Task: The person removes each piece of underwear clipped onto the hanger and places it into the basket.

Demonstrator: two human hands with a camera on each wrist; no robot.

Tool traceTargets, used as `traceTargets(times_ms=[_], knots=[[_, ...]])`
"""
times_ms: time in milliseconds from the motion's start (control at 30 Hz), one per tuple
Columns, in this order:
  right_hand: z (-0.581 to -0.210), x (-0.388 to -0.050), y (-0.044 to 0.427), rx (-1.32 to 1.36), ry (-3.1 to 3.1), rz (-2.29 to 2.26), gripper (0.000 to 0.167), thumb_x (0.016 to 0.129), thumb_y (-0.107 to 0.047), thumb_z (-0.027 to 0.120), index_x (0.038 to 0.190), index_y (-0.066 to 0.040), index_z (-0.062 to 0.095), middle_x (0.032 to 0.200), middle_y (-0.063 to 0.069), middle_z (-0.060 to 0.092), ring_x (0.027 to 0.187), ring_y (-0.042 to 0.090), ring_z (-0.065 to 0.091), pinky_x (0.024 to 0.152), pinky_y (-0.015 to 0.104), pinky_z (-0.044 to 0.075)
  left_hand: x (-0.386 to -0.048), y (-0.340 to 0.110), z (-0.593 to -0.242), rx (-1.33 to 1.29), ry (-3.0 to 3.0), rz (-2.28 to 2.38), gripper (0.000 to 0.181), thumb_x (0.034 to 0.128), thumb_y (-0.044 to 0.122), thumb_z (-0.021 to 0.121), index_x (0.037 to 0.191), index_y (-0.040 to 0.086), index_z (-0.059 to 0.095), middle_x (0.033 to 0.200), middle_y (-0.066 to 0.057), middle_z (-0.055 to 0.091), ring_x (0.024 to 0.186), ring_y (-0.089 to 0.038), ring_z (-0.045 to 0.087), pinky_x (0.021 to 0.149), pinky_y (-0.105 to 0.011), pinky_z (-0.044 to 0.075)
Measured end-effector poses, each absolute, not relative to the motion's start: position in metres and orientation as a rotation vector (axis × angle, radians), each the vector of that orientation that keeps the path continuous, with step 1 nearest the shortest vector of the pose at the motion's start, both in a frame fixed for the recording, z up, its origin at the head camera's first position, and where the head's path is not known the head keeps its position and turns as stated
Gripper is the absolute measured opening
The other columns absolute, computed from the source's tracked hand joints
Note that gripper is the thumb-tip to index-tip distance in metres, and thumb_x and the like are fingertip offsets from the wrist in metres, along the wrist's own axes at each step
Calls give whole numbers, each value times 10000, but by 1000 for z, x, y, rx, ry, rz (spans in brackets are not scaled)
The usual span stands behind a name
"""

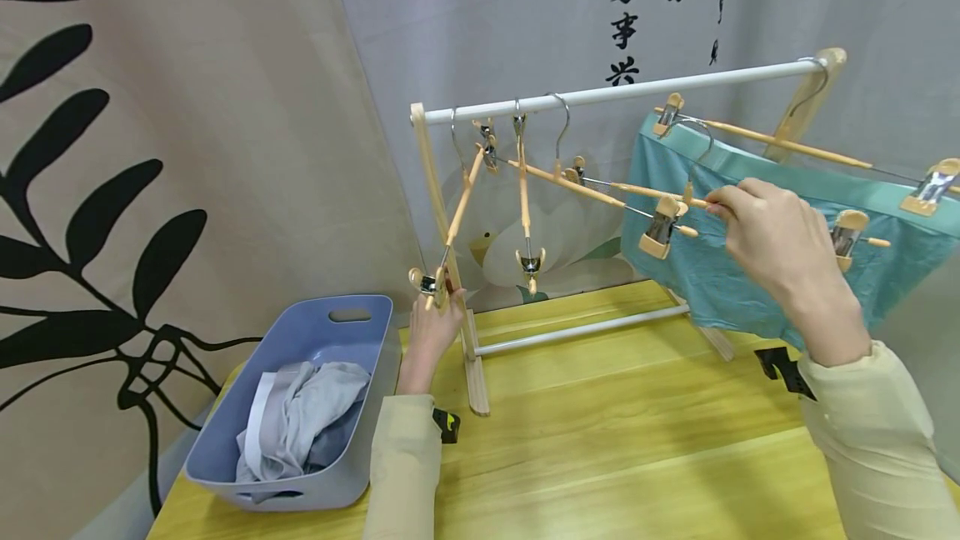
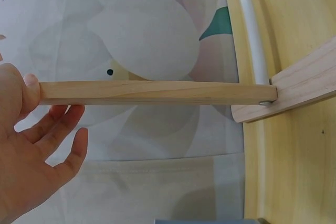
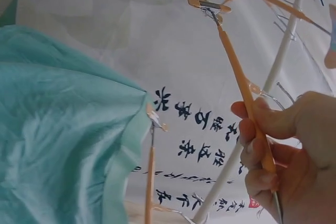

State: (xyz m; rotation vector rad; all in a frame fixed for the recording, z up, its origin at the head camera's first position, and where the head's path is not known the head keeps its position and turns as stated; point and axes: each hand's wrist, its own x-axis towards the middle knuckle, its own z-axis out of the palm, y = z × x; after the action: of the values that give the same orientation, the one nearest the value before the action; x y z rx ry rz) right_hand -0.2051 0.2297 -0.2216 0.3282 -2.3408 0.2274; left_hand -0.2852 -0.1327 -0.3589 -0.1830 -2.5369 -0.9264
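Observation:
My right hand [image 1: 783, 244] grips the wooden bar of a clip hanger [image 1: 652, 192], fingers curled round it in the right wrist view. Metal-and-wood clips sit along that bar, and nothing hangs from them. Right behind it, teal underpants [image 1: 675, 265] are clipped by the waistband to another hanger [image 1: 787, 142] at the right end of the rack. With my left hand [image 1: 431, 332] I hold the rack's left wooden post [image 2: 152, 93], thumb on one side and fingers on the other. A bare hanger's clip [image 1: 429, 283] hangs close to that hand in the head view.
Several bare clip hangers [image 1: 523, 190] dangle from the left part of the white rod [image 1: 600, 97]. A blue-grey basket [image 1: 300, 311] with grey clothing [image 1: 315, 407] inside stands left of the rack on the yellow wooden table [image 1: 585, 440]. A printed curtain [image 1: 480, 15] hangs behind.

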Motion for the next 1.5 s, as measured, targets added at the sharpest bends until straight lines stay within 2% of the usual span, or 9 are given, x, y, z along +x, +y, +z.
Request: traceTargets(times_ms=[267, 367, 567, 733, 833, 1067, 1233, 1400, 1500], knots=[[-198, -210, 224, 301, -2345, 224, 181, 947, -102, 558, 1021, -2, 688, 893, 208, 658, 567, 323, 533, 399, 332, 311, -284, -134, -362, -154, -2514, -1014, 300, 954, 303, 538, 1158, 83, 532, 868, -217, 663, 724, -387, 639, 606, -466, 509], [-191, -212, 222, 298, -2349, 209, 188, 949, -116, 558, 1023, -1, 687, 880, 204, 648, 560, 317, 517, 403, 338, 314, -285, -133, -362, -164, -2515, -981, 285, 954, 281, 541, 1146, 71, 533, 903, -215, 668, 747, -400, 648, 611, -469, 513], [-176, -220, 216, 302, -2372, 172, 195, 950, -121, 558, 1017, 14, 682, 929, 214, 653, 655, 384, 558, 434, 400, 364, -285, -131, -361, -184, -2529, -918, 311, 959, 256, 531, 1198, 58, 510, 1012, -209, 661, 790, -419, 655, 609, -473, 518], [-163, -229, 208, 289, -2413, 140, 201, 953, -127, 549, 1027, 6, 681, 892, 203, 642, 715, 436, 574, 483, 493, 416, -285, -131, -361, -169, -2531, -960, 270, 953, 256, 543, 1153, 75, 528, 924, -194, 668, 698, -349, 631, 578, -431, 500], [-158, -234, 201, 280, -2456, 112, 207, 959, -139, 539, 1032, 2, 673, 848, 200, 617, 698, 424, 564, 491, 500, 422, -286, -131, -361, -161, -2531, -966, 264, 954, 260, 544, 1148, 81, 532, 900, -189, 670, 657, -321, 608, 562, -411, 490], [-157, -239, 187, 307, -2484, 42, 162, 948, -121, 552, 1013, -13, 654, 804, 191, 589, 676, 378, 560, 511, 471, 438, -286, -130, -360, -182, -2531, -923, 327, 955, 244, 541, 1219, 53, 511, 1000, -209, 664, 738, -378, 650, 588, -434, 519], [-159, -240, 179, 347, -2474, 16, 125, 922, -70, 572, 983, -1, 657, 893, 196, 623, 747, 389, 597, 544, 500, 465, -287, -130, -360, -179, -2525, -925, 250, 945, 228, 561, 1122, 53, 531, 922, -201, 666, 710, -372, 650, 564, -422, 511], [-162, -241, 173, 397, -2458, -43, 129, 899, -24, 572, 987, 14, 659, 919, 217, 611, 775, 382, 597, 544, 519, 484, -287, -130, -360, -180, -2511, -875, 183, 928, 199, 585, 1024, 67, 501, 861, -214, 660, 697, -424, 650, 534, -459, 500], [-165, -242, 170, 430, -2427, -81, 139, 890, 7, 554, 984, 29, 653, 889, 222, 601, 739, 370, 587, 519, 495, 487, -287, -131, -360, -163, -2506, -900, 259, 926, 202, 587, 1137, 71, 514, 978, -238, 636, 741, -447, 649, 571, -483, 516]])
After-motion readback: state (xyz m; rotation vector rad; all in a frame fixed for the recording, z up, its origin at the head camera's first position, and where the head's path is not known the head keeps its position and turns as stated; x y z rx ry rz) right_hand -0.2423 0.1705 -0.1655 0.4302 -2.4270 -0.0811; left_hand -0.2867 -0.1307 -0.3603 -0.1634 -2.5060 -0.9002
